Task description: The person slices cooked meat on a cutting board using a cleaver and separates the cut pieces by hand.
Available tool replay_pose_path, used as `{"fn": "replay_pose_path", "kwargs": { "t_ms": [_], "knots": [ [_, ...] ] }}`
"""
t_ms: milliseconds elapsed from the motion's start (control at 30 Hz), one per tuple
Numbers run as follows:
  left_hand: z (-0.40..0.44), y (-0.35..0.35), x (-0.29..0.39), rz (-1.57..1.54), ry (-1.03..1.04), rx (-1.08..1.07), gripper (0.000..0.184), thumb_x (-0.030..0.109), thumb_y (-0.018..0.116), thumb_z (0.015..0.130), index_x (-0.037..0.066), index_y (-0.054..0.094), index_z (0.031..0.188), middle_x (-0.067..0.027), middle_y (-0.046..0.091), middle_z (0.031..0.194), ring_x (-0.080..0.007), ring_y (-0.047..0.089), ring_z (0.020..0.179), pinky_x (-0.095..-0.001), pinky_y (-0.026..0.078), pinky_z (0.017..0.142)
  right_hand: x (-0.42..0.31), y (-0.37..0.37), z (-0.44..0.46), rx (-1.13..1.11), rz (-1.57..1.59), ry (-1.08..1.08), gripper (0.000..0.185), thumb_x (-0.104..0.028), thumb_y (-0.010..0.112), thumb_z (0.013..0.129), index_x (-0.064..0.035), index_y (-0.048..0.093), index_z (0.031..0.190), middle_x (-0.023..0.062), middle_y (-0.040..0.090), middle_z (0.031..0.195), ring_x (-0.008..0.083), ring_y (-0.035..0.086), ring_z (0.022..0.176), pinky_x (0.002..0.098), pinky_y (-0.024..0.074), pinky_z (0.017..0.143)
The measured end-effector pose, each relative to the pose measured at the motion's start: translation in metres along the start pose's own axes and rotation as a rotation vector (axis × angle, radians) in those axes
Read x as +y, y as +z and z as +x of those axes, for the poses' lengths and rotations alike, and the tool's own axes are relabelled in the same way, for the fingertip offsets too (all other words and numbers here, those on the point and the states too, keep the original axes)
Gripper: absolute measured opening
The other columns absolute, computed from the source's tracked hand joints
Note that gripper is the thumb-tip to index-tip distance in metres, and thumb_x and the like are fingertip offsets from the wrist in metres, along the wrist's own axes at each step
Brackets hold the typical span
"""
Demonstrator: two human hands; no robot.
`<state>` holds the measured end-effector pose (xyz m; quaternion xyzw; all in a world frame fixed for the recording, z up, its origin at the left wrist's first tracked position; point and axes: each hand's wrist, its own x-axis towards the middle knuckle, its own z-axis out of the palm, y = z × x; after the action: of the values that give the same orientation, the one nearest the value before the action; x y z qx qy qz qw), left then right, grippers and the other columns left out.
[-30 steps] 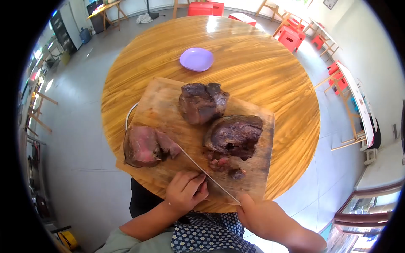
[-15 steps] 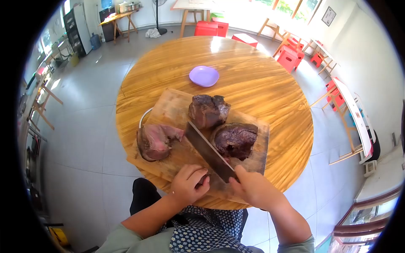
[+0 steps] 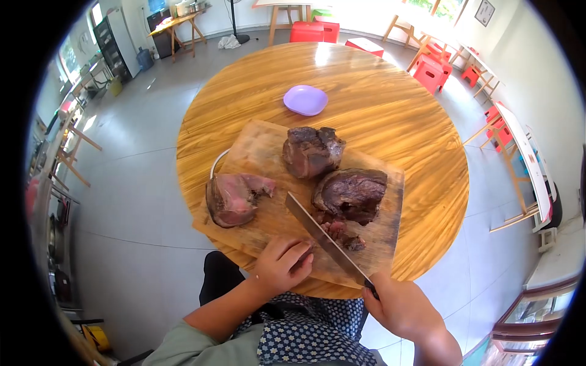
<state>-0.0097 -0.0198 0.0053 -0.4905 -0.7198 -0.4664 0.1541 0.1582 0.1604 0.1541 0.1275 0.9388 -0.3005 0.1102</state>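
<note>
At nine o'clock on the wooden cutting board (image 3: 264, 148), note pink-faced meat chunk (image 3: 235, 204), resting untouched by either hand; at seven o'clock, note left hand (image 3: 282, 263), curled around an apparently small dark meat piece (image 3: 302, 262), mostly hidden by the fingers; at twelve, beyond the board on the round table (image 3: 250, 79), log purple plate (image 3: 305, 100); nearer, at one, log upper dark chunk (image 3: 313, 154); from centre toward five, log knife (image 3: 328, 243), broad blade slanting between left hand and meat scraps (image 3: 336, 230); cannot tell whether touching board; scraps at four, just beside right dark chunk (image 3: 351, 194) at three; at five, log right hand (image 3: 400, 308), closed firmly around knife handle.

Main hazard, as judged: blade near left fingertips; could nick them if swung toward seven o'clock without first drawing the fingers back; could skid on firm-looking meat if pressed at a slant; could drop the small piece on loosening the left grip; could scatter scraps if swept low toward four.
</note>
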Motion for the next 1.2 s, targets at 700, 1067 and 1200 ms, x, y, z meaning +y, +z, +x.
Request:
{"fn": "replay_pose_path", "kwargs": {
  "t_ms": [700,1067,1200],
  "knots": [
    [0.003,0.004,-0.005,0.04,0.011,-0.065,0.031,0.001,0.079,0.071,0.0,0.07,0.1,-0.0133,0.066,0.1,-0.0328,0.065,0.083,-0.0391,0.055,0.072,0.005,-0.005,-0.016,-0.182,0.006,0.016,0.018,-0.013,0.055,0.097,-0.0033,0.049,0.11,0.0249,0.064,0.087,0.0467,0.064,0.07,0.0542,0.0507,0.058],
    [0.003,0.001,-0.003,0.029,-0.077,-0.092,0.026,0.001,0.077,0.071,-0.002,0.071,0.096,-0.0135,0.068,0.101,-0.0327,0.067,0.086,-0.039,0.057,0.077,0.007,-0.012,0.016,-0.425,0.014,0.059,0.027,-0.003,0.05,0.09,0.004,0.045,0.115,0.0294,0.065,0.092,0.048,0.065,0.075,0.0556,0.0519,0.065],
    [0.003,0.001,-0.001,0.039,-0.094,-0.097,0.027,0.001,0.078,0.071,-0.001,0.071,0.097,-0.0132,0.068,0.1,-0.033,0.067,0.087,-0.0392,0.057,0.077,0.001,-0.001,0.042,-0.267,-0.021,-0.023,0.016,-0.018,0.058,0.098,-0.0042,0.049,0.099,0.02,0.065,0.08,0.0438,0.065,0.066,0.0515,0.0525,0.057]
  ]
}}
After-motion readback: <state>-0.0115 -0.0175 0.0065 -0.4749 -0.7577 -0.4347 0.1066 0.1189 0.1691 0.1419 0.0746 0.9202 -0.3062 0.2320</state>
